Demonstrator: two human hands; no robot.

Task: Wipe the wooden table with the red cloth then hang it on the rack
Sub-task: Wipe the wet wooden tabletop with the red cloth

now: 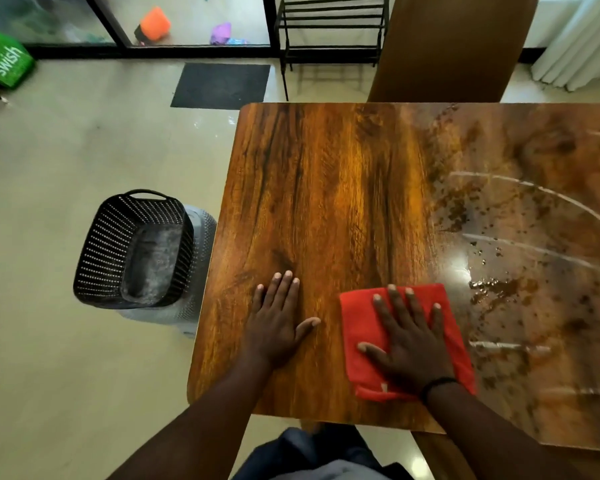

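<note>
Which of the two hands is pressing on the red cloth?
The right hand, the one with a dark band at the wrist, lies flat on the red cloth. The left hand rests on bare wooden table.

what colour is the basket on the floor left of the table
Black, with a perforated weave pattern; the basket shows in the head view.

Tabletop (343, 202): right side cut off by the frame edge.
Red cloth (361, 327): middle hidden under the right hand (413, 344).
Rack (329, 29): top cropped, right end hidden by a chair back (454, 46).
Green bag (4, 60): partly cropped at left.
</note>
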